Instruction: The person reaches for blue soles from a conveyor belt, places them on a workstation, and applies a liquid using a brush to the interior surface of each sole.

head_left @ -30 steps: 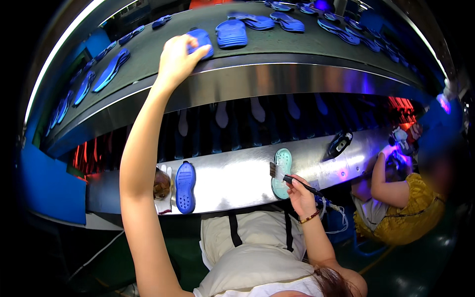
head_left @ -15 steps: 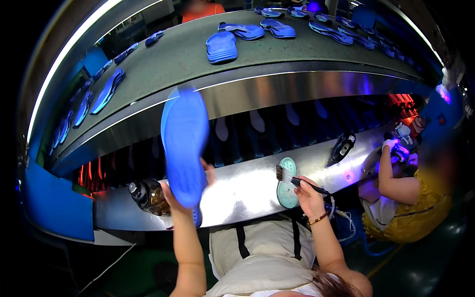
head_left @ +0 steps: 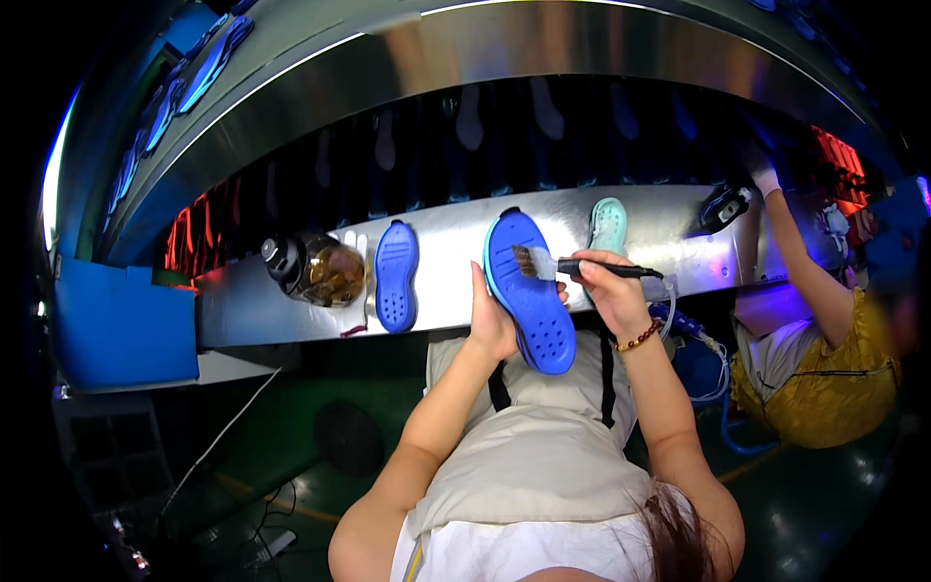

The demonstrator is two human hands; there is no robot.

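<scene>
A blue shoe sole [head_left: 549,330] with small holes near its lower end is tilted over the bench edge in front of me. My left hand [head_left: 493,320] grips it by its left side, with some fingertips showing past the far edge. Pinched in my right hand [head_left: 615,291] is a flat brush [head_left: 572,267] with a black handle, its dark bristles at the upper face of the sole. Another blue sole [head_left: 397,281] lies on the metal bench to the left. Behind my right hand rests a mint-green sole-shaped piece [head_left: 608,223] with holes.
A dark-lidded bottle [head_left: 332,273] of brown contents stands at the left of the metal bench [head_left: 451,257]. Farther right lies a black object [head_left: 722,209]. A co-worker's gloved hand [head_left: 763,173] reaches into the dark slot below the conveyor [head_left: 320,68], which carries more soles.
My left hand has brought the blue sole down and right, in front of my body. The brush has moved from the mint-green piece to the sole. The view has tilted downward.
</scene>
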